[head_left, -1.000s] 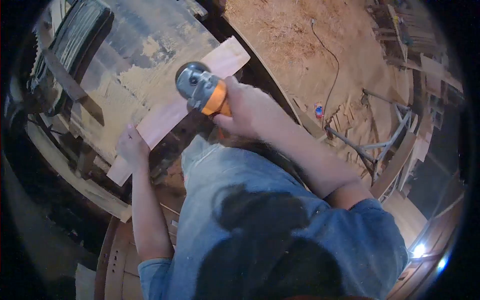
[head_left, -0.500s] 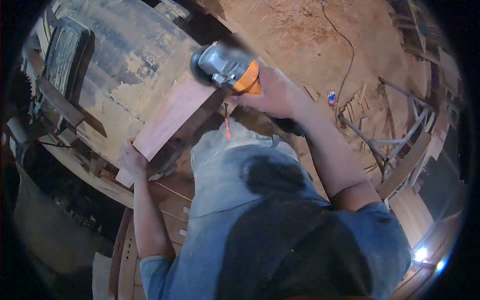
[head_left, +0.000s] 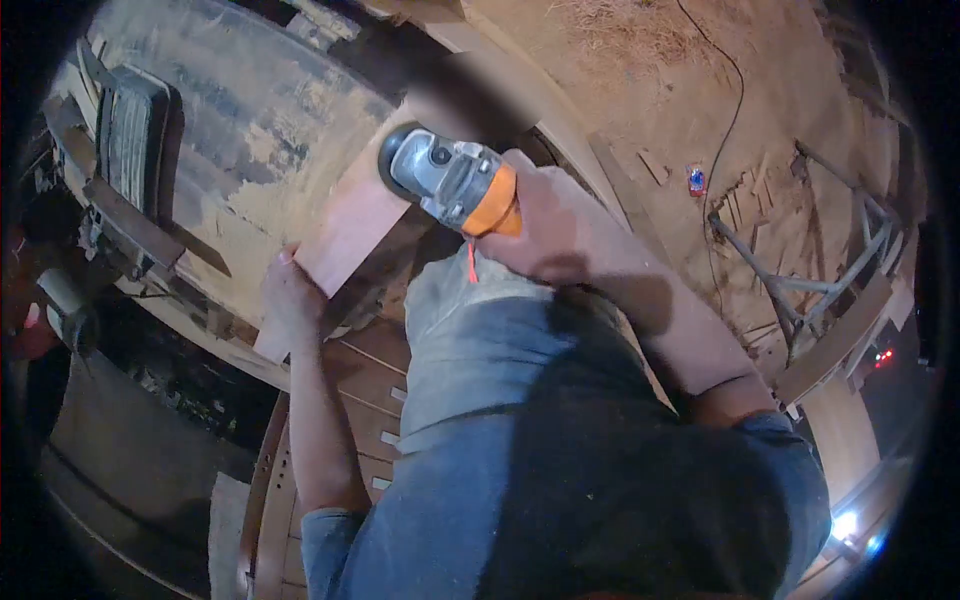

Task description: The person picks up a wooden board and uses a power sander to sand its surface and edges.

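An orange and grey angle grinder is gripped in my right hand, its round disc over the upper part of a pale wooden board. The board lies slanted along the edge of a dusty worktable. Around the lower end of this board, my left hand has its fingers closed on the edge. A short red strip hangs just below the grinder.
A metal frame stands on the sandy ground at right, near a dark cable and wood scraps. Slatted wood lies below my left hand. Part of another person's hand shows at far left.
The view has shifted, so the board and my left hand appear lower and further right. The grinder's disc sits further down the board from its upper end, which now shows past the disc.
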A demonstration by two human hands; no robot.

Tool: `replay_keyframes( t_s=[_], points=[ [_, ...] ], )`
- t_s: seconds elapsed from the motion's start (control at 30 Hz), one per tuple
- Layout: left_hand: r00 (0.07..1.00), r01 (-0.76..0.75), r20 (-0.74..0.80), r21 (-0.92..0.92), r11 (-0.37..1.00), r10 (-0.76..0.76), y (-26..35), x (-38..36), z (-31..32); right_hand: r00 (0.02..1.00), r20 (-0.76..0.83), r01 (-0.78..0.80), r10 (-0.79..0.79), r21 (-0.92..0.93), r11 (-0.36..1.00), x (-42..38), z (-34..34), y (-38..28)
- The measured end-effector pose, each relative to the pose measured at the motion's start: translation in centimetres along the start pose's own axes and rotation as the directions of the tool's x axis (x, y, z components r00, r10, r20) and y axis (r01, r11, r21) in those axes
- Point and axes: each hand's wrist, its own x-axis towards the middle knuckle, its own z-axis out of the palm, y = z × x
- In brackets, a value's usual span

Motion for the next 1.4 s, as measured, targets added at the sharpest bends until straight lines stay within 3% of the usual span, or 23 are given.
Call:
replay_keyframes(
  t_s=[0.1,0.17,0.2,0.23,0.37,0.5,0.57,0.67,0.8,0.87,0.9,1.0,1.2,1.27,1.3,1.4],
  points=[
    [1.0,-0.02,0.008,-0.102,0.995,0.021,8.0,1.8,-1.1,0.999,-0.033,0.027,-0.024,0.07,0.997,0.2,-0.4,2.0],
    [0.999,0.049,0.015,-0.213,0.976,-0.047,7.4,1.5,-0.5,0.997,-0.056,0.067,-0.059,0.164,0.984,1.2,-0.5,4.4],
    [0.997,0.084,0.025,-0.266,0.96,-0.08,7.2,1.4,-0.4,1.0,0.005,-0.011,0.01,0.241,0.97,1.6,-1.7,4.7],
    [0.998,0.065,0.018,-0.239,0.969,-0.063,7.2,1.4,-0.4,0.995,0.067,-0.095,0.078,0.308,0.947,2.0,-2.9,5.0],
    [0.999,0.03,-0.033,-0.192,0.981,-0.037,6.5,1.6,-0.1,0.998,0.048,0.019,-0.042,0.408,0.913,4.5,-3.3,9.9],
    [0.997,-0.053,-0.065,-0.14,0.989,0.044,7.0,1.7,-0.3,0.988,0.15,-0.049,-0.023,0.461,0.886,3.5,-3.4,8.0],
    [0.999,-0.021,-0.035,-0.134,0.991,0.016,7.4,1.8,-0.6,0.984,0.175,-0.066,-0.026,0.501,0.863,4.3,-3.2,9.4],
    [0.999,-0.037,-0.037,-0.147,0.988,0.032,7.1,1.8,-0.4,0.989,0.092,0.044,-0.12,0.586,0.809,5.3,-2.8,10.3],
    [0.993,-0.071,-0.105,-0.132,0.989,0.057,5.6,1.6,0.7,0.991,0.117,-0.009,-0.059,0.508,0.861,5.2,-3.6,8.9],
    [1.0,-0.011,-0.02,-0.159,0.987,0.008,4.7,1.7,0.5,0.988,0.152,-0.052,-0.035,0.532,0.845,6.5,-4.0,9.5],
    [1.0,0.019,0.023,-0.166,0.986,-0.016,4.6,1.8,0.3,0.989,0.135,-0.02,-0.059,0.515,0.857,6.6,-3.8,9.4],
    [0.996,-0.072,-0.058,-0.114,0.991,0.065,4.8,1.7,0.5,0.984,0.134,0.035,-0.116,0.495,0.868,6.7,-3.4,8.9],
    [0.998,0.04,-0.034,-0.195,0.98,-0.047,5.4,1.4,0.5,0.983,0.148,0.034,-0.107,0.427,0.903,7.0,-4.0,8.4],
    [0.997,0.064,-0.045,-0.136,0.989,-0.07,7.0,1.3,-0.2,0.985,0.086,0.114,-0.15,0.333,0.936,5.3,-3.7,7.1],
    [0.995,0.072,-0.054,-0.11,0.991,-0.078,7.6,1.4,-0.3,0.99,0.095,0.073,-0.109,0.32,0.945,5.2,-3.6,7.5],
    [0.986,-0.13,-0.108,-0.033,0.991,0.126,6.8,1.7,0.0,0.993,0.101,0.032,-0.063,0.289,0.957,5.1,-3.9,7.2]
  ],
)
